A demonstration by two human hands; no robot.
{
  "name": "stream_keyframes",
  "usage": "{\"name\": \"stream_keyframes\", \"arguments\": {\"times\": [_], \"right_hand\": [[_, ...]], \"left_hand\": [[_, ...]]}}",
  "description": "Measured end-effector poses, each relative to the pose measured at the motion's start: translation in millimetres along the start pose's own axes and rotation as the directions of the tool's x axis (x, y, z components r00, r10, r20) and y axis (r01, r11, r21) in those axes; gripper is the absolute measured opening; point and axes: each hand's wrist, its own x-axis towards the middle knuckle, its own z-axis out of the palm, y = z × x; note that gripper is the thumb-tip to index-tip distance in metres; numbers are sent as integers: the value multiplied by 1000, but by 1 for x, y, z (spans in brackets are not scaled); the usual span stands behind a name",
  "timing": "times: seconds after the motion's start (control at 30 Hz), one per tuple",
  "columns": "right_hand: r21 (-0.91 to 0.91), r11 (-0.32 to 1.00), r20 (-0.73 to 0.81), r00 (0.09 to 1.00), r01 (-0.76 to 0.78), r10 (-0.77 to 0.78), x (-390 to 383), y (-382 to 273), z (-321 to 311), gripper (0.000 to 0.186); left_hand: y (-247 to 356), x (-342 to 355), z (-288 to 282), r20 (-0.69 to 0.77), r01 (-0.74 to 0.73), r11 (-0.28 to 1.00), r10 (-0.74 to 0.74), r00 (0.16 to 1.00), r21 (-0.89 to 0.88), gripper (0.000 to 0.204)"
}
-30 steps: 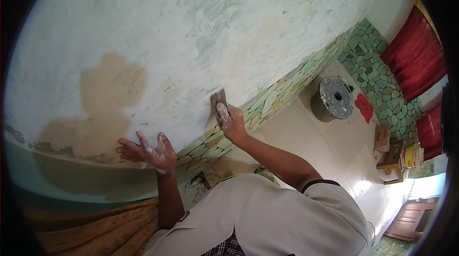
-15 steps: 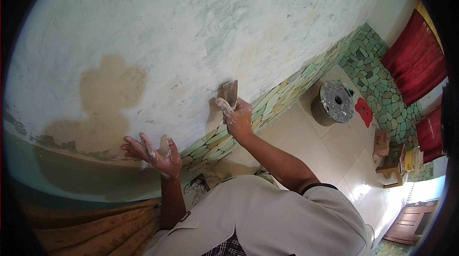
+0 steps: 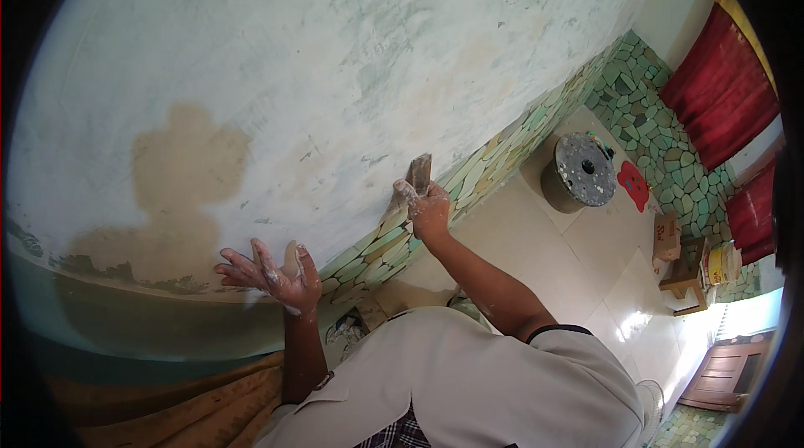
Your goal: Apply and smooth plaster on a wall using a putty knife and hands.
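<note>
My right hand [image 3: 430,215], smeared with white paste, is closed around a putty knife [image 3: 420,172] with a flat, stained blade. The blade is at the lower part of the pale wall [image 3: 352,63], just above the green stone-patterned band [image 3: 481,184]; whether it touches the wall I cannot tell. My left hand [image 3: 280,276], also spotted with white paste, is raised near the wall's lower left with its fingers spread. It holds nothing that I can make out. Patchy white filler covers much of the wall, and my shadow falls across its left side.
On the tiled floor [image 3: 536,239] to the right stands a large spattered drum [image 3: 578,172], beside a red mat [image 3: 633,186]. Further right are a cardboard box [image 3: 667,236], a wooden stand [image 3: 688,285] and a yellow-and-white bucket [image 3: 722,265]. Red curtains [image 3: 720,92] hang far right, an orange-brown cloth [image 3: 184,406] lower left.
My right hand has moved slightly right and down with the putty knife, to the wall's lower edge. My left hand stays spread in nearly the same place.
</note>
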Motion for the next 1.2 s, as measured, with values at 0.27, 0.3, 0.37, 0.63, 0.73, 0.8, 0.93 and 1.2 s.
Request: {"name": "stream_keyframes", "arguments": {"times": [0.27,0.3,0.37,0.63,0.73,0.8,0.93,1.2], "right_hand": [[-40,998,50,998,51,-49,4,-61,5,34],[-40,998,48,998,50,-48,3,-63,8,34],[-32,982,67,981,185,-183,5,-66,14,27],[-74,988,15,991,137,-137,30,-53,-8,29],[6,997,1,997,78,-78,35,-55,-12,29],[37,998,-4,999,50,-50,44,-55,-22,34],[92,996,-84,996,5,3,58,-73,-28,33],[-112,988,137,986,108,-93,19,-17,-37,51]], "left_hand": [[1,0,1,4,-7,1000,7,1000,0,62],[1,1,2,-11,-16,1000,16,1000,-7,62],[1,2,3,-28,-26,1000,26,999,-11,62],[0,1,5,-47,-21,1000,21,999,17,61],[-2,-1,7,-38,-9,1000,10,999,17,62],[-2,-2,7,-32,-5,1000,5,999,21,62],[-4,-1,6,-23,-23,1000,23,999,13,63],[1,3,4,-45,-33,999,34,998,25,58]]}}
